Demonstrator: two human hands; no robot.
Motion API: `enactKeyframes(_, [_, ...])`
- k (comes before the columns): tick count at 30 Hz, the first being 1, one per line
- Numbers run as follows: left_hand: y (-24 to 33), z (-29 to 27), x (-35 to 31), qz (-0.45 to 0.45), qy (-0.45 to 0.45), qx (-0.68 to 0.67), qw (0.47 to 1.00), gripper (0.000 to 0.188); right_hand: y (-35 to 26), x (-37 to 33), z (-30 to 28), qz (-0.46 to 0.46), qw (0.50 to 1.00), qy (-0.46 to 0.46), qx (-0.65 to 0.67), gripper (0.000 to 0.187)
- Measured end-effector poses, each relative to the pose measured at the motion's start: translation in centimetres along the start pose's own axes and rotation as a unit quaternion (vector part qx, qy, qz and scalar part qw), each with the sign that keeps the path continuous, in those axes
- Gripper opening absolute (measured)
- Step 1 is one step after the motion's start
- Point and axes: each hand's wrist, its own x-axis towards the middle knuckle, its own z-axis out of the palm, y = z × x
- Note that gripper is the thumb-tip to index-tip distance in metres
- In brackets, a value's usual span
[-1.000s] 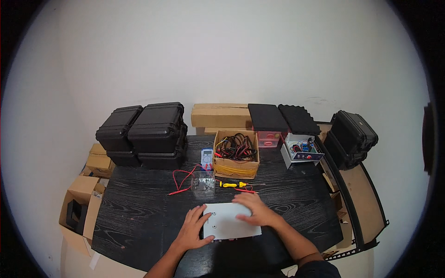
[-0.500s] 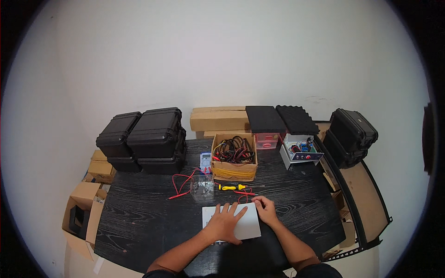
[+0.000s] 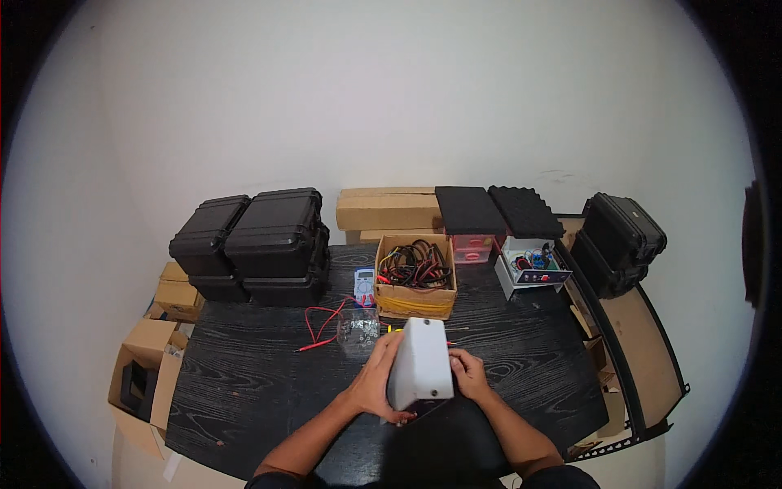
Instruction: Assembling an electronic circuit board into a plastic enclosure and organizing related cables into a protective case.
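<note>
A white metal case [image 3: 428, 359] with dark screws in the facing side is tipped up on its edge in front of me. My left hand [image 3: 380, 383] grips its left side, thumb low near the bottom edge and fingers along the upper part. My right hand [image 3: 468, 375] is closed with curled fingers against the right side of the case; its fingertips are partly hidden. Behind the case, a yellow-handled screwdriver [image 3: 394, 329] is mostly covered. A clear plastic container [image 3: 358, 332] holding small metal parts lies to the left of it.
A multimeter [image 3: 364, 282] with red leads [image 3: 319, 336] lies left of a cardboard box [image 3: 414, 306] full of cables. An opened white device [image 3: 533, 279] with wiring stands at the right. Black hard cases [image 3: 273, 244] are stacked at the left; more [image 3: 617, 244] stand on the right shelf.
The white case has gone from lying flat to tipped up on its edge. My left hand has moved from flat on top to gripping its left side, while my right stays by its right side.
</note>
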Motion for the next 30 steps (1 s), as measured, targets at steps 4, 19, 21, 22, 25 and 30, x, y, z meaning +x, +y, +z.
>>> enactKeyframes(4, [-3.9, 2.1, -1.2, 0.007, 0.069, -0.087, 0.994, 0.157, 0.9, -0.3, -0.3, 0.001, 0.998, -0.052, -0.033, 0.029])
enactKeyframes(19, [-5.0, 3.2, -1.6, 0.065, 0.071, -0.068, 0.993, 0.163, -0.4, -0.1, -0.5, 0.024, 0.993, -0.091, -0.067, 0.031])
enactKeyframes(21, [-5.0, 3.2, -1.7, 0.085, 0.075, -0.06, 0.992, 0.164, -0.8, -0.5, -0.5, 0.022, 0.993, -0.093, -0.069, 0.033])
enactKeyframes(22, [-5.2, 3.2, -1.9, 0.079, 0.079, -0.055, 0.992, 0.166, -1.5, -0.7, -0.3, -0.013, 0.995, -0.09, -0.048, 0.038])
enactKeyframes(25, [-5.9, 3.4, -1.9, 0.088, 0.092, -0.068, 0.989, 0.167, -4.5, -0.8, 0.6, -0.094, 0.991, -0.09, -0.004, 0.05])
enactKeyframes(30, [-3.3, 1.7, 0.0, 0.14, 0.17, -0.069, 0.973, 0.153, -7.3, -1.3, 1.3, -0.162, 0.984, -0.07, 0.007, 0.065])
